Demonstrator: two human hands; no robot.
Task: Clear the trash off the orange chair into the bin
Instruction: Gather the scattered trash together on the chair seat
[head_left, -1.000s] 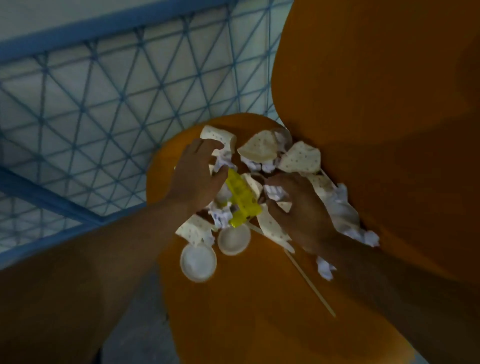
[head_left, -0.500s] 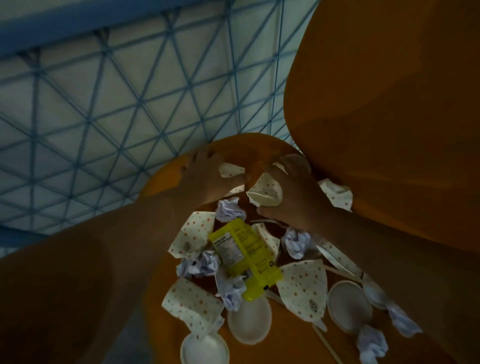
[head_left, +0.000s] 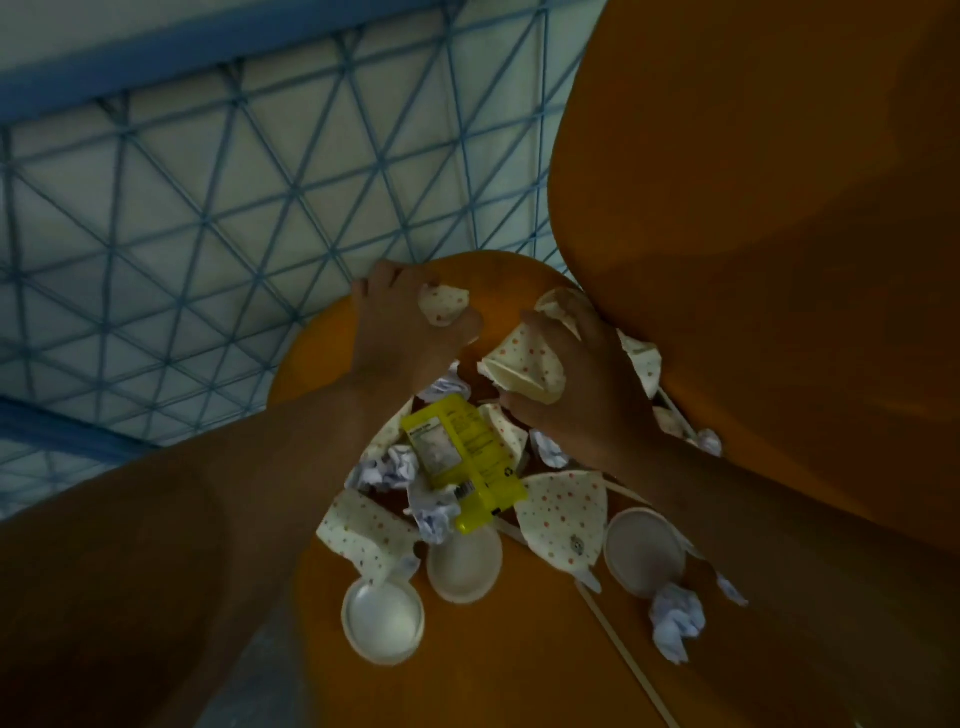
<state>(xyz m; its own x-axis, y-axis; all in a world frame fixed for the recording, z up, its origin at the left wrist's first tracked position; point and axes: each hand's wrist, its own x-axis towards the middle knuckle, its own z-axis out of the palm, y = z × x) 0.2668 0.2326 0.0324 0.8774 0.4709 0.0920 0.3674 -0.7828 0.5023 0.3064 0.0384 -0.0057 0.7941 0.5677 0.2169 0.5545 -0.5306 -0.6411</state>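
Both hands were gathering trash on the chair (head_left: 519, 675): the left hand (head_left: 400, 332) and the right hand (head_left: 576, 384) each grasped a dotted paper. Next move probably needed carrying them to the bin, which was not visible.

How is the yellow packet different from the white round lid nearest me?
The yellow packet is rectangular with printed writing; the white round lid is plain. The packet lies on top of the trash pile; the lid sits at its near edge. Neither is in a hand; both lie on the orange chair.

Both bare forearms reach forward; the left hand (head_left: 400, 332) and right hand (head_left: 582, 384) each curl, fingers clutching.
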